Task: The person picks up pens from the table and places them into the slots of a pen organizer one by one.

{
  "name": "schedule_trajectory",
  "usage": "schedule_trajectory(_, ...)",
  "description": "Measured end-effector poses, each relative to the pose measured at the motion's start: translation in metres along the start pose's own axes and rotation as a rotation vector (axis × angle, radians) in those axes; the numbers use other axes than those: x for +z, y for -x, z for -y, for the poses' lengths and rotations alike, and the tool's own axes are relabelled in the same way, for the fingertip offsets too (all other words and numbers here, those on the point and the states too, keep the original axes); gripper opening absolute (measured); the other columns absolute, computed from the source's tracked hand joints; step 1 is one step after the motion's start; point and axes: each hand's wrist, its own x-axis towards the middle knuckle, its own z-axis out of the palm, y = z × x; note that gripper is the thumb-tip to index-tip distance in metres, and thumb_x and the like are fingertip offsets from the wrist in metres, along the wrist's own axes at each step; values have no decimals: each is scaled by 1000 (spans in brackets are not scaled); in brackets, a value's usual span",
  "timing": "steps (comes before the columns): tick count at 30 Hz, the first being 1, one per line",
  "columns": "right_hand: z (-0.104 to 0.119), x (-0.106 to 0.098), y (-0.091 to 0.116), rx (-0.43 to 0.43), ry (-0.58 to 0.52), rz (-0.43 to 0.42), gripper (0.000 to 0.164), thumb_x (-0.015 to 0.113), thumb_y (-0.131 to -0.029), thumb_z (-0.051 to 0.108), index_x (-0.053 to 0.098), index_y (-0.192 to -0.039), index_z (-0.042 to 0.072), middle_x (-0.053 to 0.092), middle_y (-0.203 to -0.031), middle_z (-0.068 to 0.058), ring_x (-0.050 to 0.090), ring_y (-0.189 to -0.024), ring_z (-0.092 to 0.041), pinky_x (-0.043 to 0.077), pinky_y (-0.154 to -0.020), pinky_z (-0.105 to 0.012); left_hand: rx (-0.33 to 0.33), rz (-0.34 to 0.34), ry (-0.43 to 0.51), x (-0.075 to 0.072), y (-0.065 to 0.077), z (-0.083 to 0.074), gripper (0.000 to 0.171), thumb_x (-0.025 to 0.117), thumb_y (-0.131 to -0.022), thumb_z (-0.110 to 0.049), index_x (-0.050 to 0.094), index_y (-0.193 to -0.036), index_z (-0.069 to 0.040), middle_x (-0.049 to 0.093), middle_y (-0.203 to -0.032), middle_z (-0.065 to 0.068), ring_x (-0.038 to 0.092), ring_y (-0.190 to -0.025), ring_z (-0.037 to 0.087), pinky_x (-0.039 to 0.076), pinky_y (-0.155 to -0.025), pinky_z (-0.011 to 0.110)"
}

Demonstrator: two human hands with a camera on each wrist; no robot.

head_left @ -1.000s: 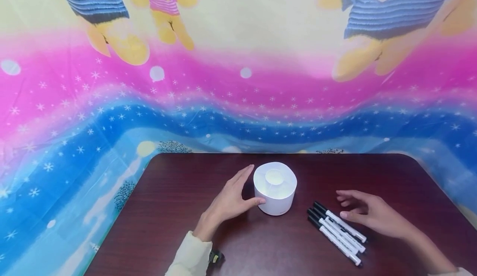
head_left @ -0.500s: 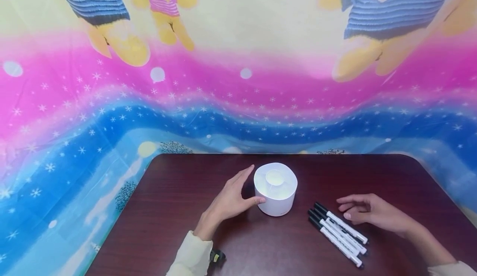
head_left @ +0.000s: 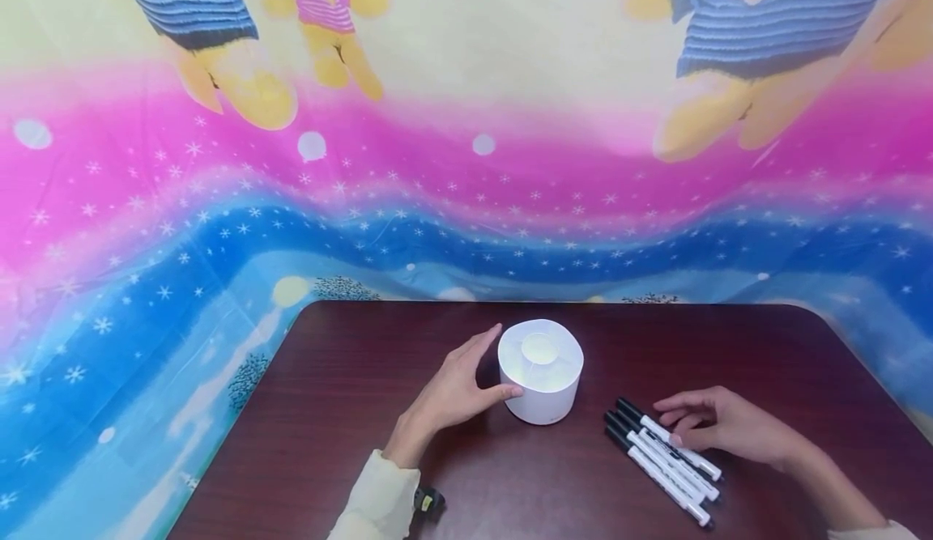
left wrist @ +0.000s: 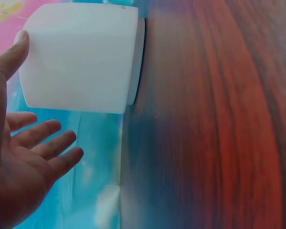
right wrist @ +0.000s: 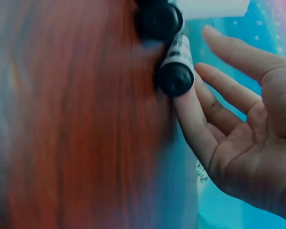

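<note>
A white round container [head_left: 543, 406] with a raised ring in its middle stands on the dark wood table. Beside its left side is my left hand [head_left: 448, 390], fingers extended and thumb at the wall; the left wrist view shows the container's side [left wrist: 81, 59] next to the spread fingers. Several white markers with black caps [head_left: 659, 465] lie in a slanted row right of the container. My right hand [head_left: 736, 427] hovers over the rightmost marker, fingers slightly bent. In the right wrist view, the thumb stands apart above that marker's black end [right wrist: 176, 80], fingers alongside it.
The reddish-brown table [head_left: 364, 362] has rounded far corners. Behind it hangs a cloth [head_left: 466, 224] printed with bears and snowflakes. A small black object [head_left: 428, 503] shows by the left sleeve [head_left: 382, 491].
My right hand has lowered and shifted slightly left, close over the rightmost marker. The left hand keeps its place at the container.
</note>
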Motion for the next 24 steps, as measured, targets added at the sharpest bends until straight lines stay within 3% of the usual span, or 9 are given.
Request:
schedule_trajectory(3,2,4,0,9,35,-15,56,71,-102,9,51,-147,-19,70,-131,-31,76,-100,-12,64,-82,-26,9,6,16,0,-1,-1,103,85,-87,-59,36,-169,-20,44,-171,2,43,-158,27,42,-126,56)
schedule_trajectory(8,6,10,1,35,108,-64,53,79,-96,8,60,-141,-14,74,-120,-23,74,-94,-8,63,-78,-26,12,21,23,2,-2,0,103,84,-88,-59,36,-169,-17,47,-169,3,47,-156,25,44,-125,55)
schedule_trajectory(17,7,11,3,73,108,-76,51,72,-98,2,57,-143,-17,74,-114,-18,72,-93,-7,63,-74,-28,35,22,54,4,-4,2,96,86,-87,-58,39,-167,-32,55,-162,-7,53,-150,16,46,-124,51)
schedule_trajectory(24,7,10,3,44,120,-97,51,69,-101,3,54,-144,-19,73,-115,-19,73,-94,-7,64,-76,-28,47,13,45,3,-4,4,94,85,-87,-59,40,-166,-34,55,-161,-8,54,-149,15,47,-123,51)
